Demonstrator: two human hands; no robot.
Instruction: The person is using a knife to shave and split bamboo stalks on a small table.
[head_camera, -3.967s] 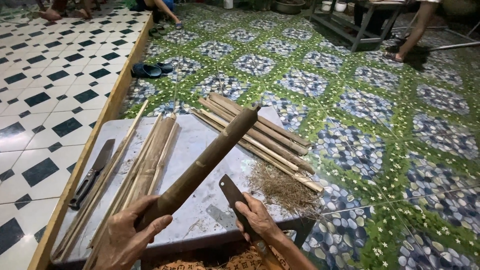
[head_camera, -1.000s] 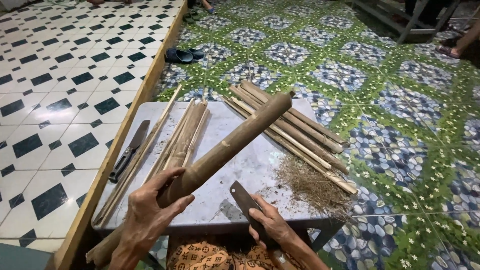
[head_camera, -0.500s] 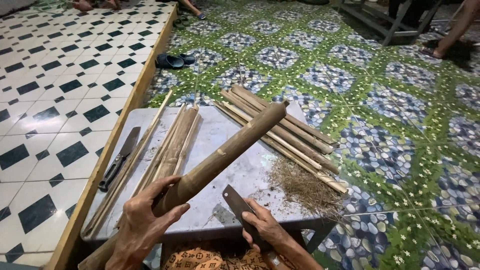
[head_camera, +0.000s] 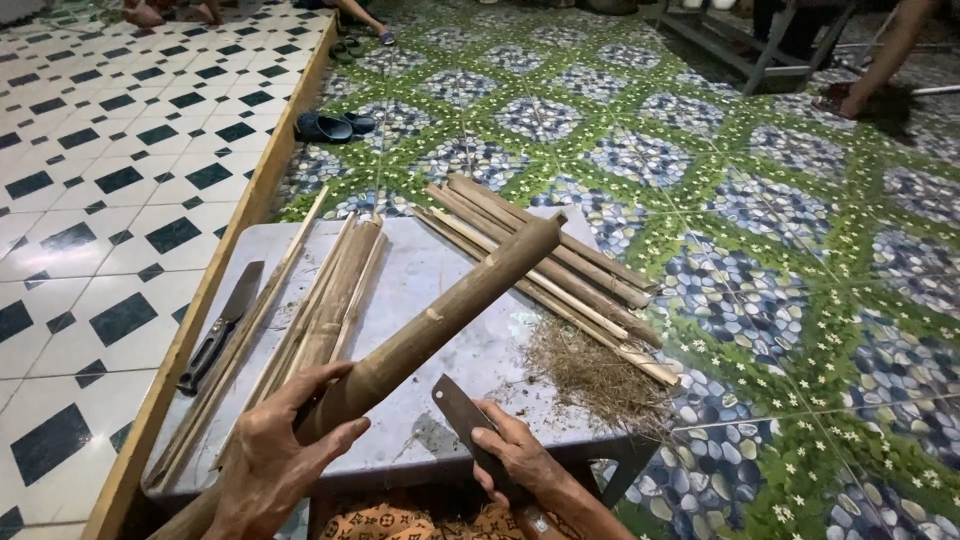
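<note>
My left hand (head_camera: 285, 450) grips a thick brown bamboo pole (head_camera: 450, 315) that slants up and away over a low grey table (head_camera: 420, 270). My right hand (head_camera: 515, 460) holds a dark, broad knife (head_camera: 458, 412) by its handle, blade pointing up just right of the pole without touching it. Thin split bamboo strips (head_camera: 325, 305) lie on the table left of the pole. Several thicker bamboo sticks (head_camera: 560, 265) lie across the table's far right corner.
A second dark knife (head_camera: 222, 325) lies at the table's left side. A heap of fibrous shavings (head_camera: 595, 375) sits at the right edge. Dark sandals (head_camera: 335, 126) rest on the patterned floor beyond. Another person's leg (head_camera: 880, 55) and a metal frame (head_camera: 760, 45) are at far right.
The view has shifted a little. My left hand has closed more firmly around the pole; the pole and the knife in my right hand stay roughly where they were.
</note>
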